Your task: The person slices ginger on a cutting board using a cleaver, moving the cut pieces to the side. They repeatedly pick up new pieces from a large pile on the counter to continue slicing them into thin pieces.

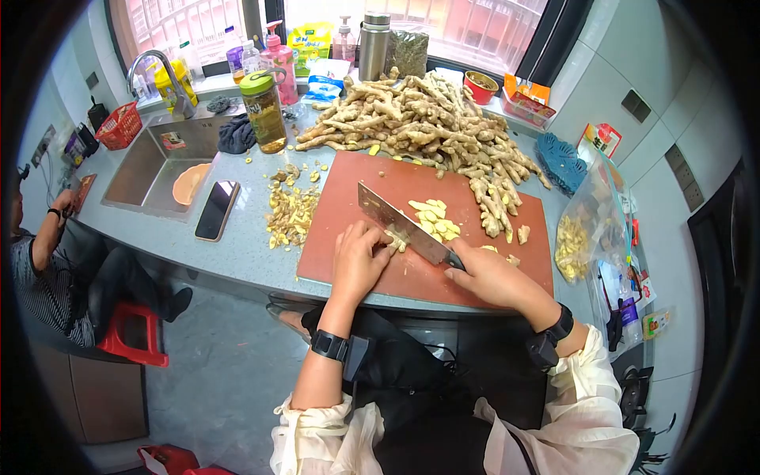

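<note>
Counter (pixel 265 273) with ginger heap (pixel 419 119), red-brown cutting board (pixel 340 214) and cleaver (pixel 400 224)
A seated person (pixel 55 273) at left is cut off by the dark lens rim; a clear bag (pixel 574 249) stands right of the board. The right hand (pixel 479 273) closes around the cleaver's dark handle, mostly hiding it. The left hand (pixel 360 255) has bent fingers close together, holding a ginger piece (pixel 398 240) on the board beside the blade; the piece is partly covered. The yellow-green packet (pixel 309 41) and blue-white packet (pixel 326 81) carry print too small to read. Cut slices (pixel 434 219) lie beyond the blade.
</note>
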Motion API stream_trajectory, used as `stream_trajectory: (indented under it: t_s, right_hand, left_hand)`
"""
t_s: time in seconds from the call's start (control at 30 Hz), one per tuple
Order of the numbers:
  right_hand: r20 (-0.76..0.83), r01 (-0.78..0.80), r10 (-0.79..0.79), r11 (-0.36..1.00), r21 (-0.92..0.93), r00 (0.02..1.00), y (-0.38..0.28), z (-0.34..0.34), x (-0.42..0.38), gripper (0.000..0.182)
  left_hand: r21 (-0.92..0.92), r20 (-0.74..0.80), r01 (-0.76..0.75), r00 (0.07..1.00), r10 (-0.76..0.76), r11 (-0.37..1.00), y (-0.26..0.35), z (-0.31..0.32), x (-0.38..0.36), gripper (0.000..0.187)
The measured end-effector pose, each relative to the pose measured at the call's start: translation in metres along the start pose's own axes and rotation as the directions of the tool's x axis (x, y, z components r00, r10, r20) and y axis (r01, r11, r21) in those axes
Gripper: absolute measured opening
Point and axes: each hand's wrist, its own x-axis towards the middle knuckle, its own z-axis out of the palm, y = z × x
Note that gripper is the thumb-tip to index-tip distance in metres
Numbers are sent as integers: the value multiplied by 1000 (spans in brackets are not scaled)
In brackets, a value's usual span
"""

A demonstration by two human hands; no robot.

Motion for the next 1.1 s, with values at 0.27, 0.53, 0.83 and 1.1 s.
stream_trajectory:
  t_s: [0.27, 0.53, 0.83, 1.1]
  right_hand:
    - [47, -17, 18, 1000, -17, 999, -7, -6, 3, 32]
    - [-27, 50, -50, 999, -10, 998, -2, 11, 33, 33]
    - [-17, 16, -16, 1000, -2, 1000, 0, 14, 26, 39]
    - [22, -17, 17, 1000, -8, 1000, 2, 4, 10, 34]
  left_hand:
    - [-14, 0, 5, 1000, -5, 1000, 1, 0, 0, 14]
    - [-9, 22, 32, 999, -32, 999, 3, -1, 0, 12]
    - [13, -3, 42, 999, -41, 999, 3, 0, -1, 14]
    - [1, 8, 28, 1000, -28, 1000, 1, 1, 1, 15]
